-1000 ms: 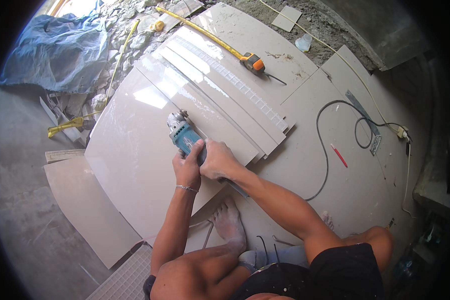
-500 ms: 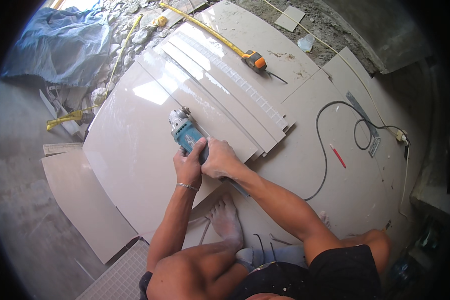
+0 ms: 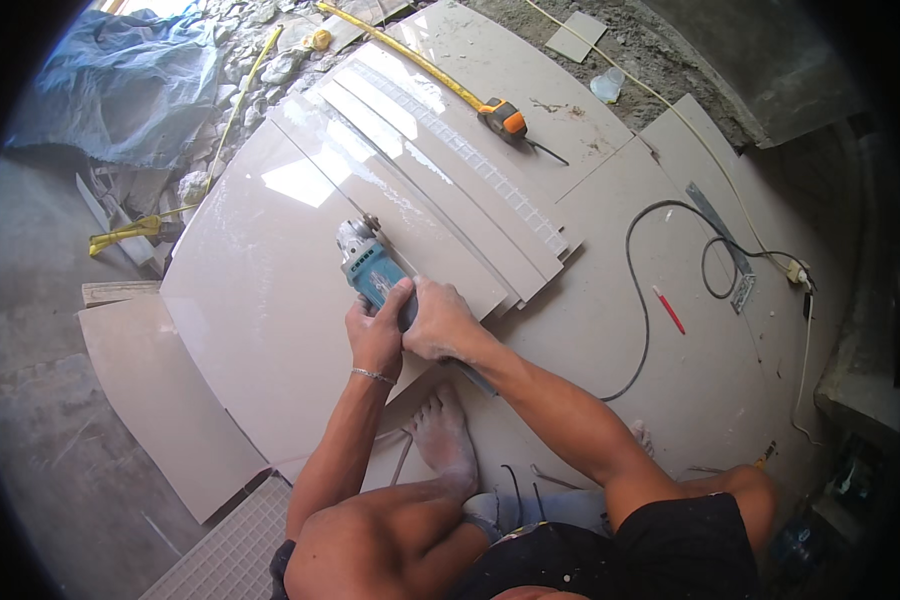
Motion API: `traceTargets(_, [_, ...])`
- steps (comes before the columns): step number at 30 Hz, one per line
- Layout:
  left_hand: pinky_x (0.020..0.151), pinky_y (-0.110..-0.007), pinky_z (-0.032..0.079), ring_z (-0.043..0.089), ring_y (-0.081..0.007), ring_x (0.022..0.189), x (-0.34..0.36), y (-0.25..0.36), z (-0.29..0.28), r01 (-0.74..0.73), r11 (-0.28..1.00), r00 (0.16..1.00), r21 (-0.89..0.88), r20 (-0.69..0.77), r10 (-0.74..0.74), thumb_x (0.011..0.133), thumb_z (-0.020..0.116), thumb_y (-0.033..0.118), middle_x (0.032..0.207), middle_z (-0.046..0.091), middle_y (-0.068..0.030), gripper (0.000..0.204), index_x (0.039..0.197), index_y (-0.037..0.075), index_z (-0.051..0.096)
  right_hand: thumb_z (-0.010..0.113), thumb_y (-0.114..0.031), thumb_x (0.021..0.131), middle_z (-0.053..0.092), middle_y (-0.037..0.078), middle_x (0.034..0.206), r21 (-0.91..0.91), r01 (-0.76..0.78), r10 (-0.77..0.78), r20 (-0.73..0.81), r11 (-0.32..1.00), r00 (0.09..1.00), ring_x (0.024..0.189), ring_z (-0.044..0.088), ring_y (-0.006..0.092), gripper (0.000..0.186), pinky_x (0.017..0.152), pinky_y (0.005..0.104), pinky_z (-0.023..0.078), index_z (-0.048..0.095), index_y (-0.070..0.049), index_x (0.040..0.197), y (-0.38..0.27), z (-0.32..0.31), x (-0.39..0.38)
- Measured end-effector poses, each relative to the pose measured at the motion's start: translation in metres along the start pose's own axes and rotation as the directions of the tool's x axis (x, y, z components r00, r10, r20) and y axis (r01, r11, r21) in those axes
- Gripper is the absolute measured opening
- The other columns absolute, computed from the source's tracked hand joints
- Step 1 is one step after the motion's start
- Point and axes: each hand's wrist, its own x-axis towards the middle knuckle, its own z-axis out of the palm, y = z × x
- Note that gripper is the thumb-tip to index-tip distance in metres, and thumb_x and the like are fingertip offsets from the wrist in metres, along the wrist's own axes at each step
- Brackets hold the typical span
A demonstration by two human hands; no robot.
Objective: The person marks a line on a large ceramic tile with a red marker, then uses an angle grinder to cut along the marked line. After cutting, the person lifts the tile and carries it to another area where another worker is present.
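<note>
Head view: we see both hands wrapped around one tool, a teal angle grinder (image 3: 372, 273), which lies slantwise over the large pale tile (image 3: 240, 290) in the middle of the floor. The left hand (image 3: 376, 335), a chain bracelet at its wrist, closes around the near side of the body with its thumb along the top; the right hand (image 3: 440, 320) grips the rear of the body just beside it, its fingers curled out of our sight. The grinder's head points away from the person, its disc (image 3: 372, 222) at a thin straight line in the tile; we cannot tell how deep the disc sits. To the right of the line, narrow tile strips (image 3: 475, 225) lie side by side, and beyond them rests an orange and black tape measure (image 3: 503, 120) with its yellow blade drawn out. Farther right we find a red pencil (image 3: 669, 310), a dark cord (image 3: 643, 300) in loops and a metal square (image 3: 712, 222) partly under it. A bare foot (image 3: 444, 430) stands near the tile's lower edge, and a blue tarp (image 3: 120, 90) covers part of the rubble (image 3: 260, 70) at upper left.
</note>
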Motion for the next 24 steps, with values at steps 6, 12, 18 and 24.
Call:
traceTargets(6, [0.081, -0.032, 0.059, 0.073, -0.0183, 0.089, -0.009, -0.001, 0.003, 0.001, 1.0, 1.0, 0.014, 0.004, -0.001, 0.095, 0.082, 0.019, 0.106, 0.074, -0.0132, 0.039, 0.117, -0.008, 0.066, 0.077, -0.012, 0.074, 0.071, 0.033, 0.112, -0.008, 0.008, -0.008, -0.02, 1.0, 1.0, 0.113, 0.07, 0.0494, 0.055, 0.101, 0.0498, 0.057, 0.056, 0.008, 0.121, 0.007, 0.003, -0.006])
traceTargets(12, [0.082, -0.031, 0.06, 0.073, -0.0178, 0.092, -0.018, -0.007, 0.004, 0.007, 1.0, 1.0, 0.019, 0.012, -0.008, 0.095, 0.082, 0.017, 0.108, 0.074, -0.0135, 0.041, 0.121, -0.009, 0.064, 0.075, -0.011, 0.074, 0.072, 0.035, 0.106, 0.022, 0.028, -0.027, -0.062, 0.999, 0.998, 0.107, 0.071, 0.0505, 0.052, 0.094, 0.0501, 0.058, 0.06, 0.007, 0.12, 0.015, 0.005, -0.016])
traceTargets(18, [0.084, -0.032, 0.06, 0.073, -0.0178, 0.093, -0.02, -0.021, 0.0, 0.0, 1.0, 1.0, 0.01, 0.027, 0.0, 0.094, 0.083, 0.018, 0.108, 0.074, -0.0141, 0.043, 0.121, -0.009, 0.064, 0.077, -0.01, 0.073, 0.072, 0.035, 0.106, 0.05, 0.012, -0.009, -0.056, 0.999, 0.998, 0.108, 0.071, 0.0499, 0.051, 0.093, 0.05, 0.058, 0.06, 0.007, 0.118, 0.024, 0.007, -0.024])
traceTargets(24, [0.084, -0.032, 0.06, 0.073, -0.0187, 0.093, -0.019, -0.022, 0.0, -0.003, 1.0, 1.0, 0.007, 0.014, 0.003, 0.094, 0.084, 0.02, 0.109, 0.074, -0.015, 0.045, 0.121, -0.01, 0.063, 0.078, -0.011, 0.073, 0.072, 0.034, 0.106, 0.035, 0.017, -0.015, -0.063, 0.999, 0.998, 0.107, 0.071, 0.0508, 0.051, 0.094, 0.0504, 0.058, 0.06, 0.007, 0.117, 0.023, 0.008, -0.022])
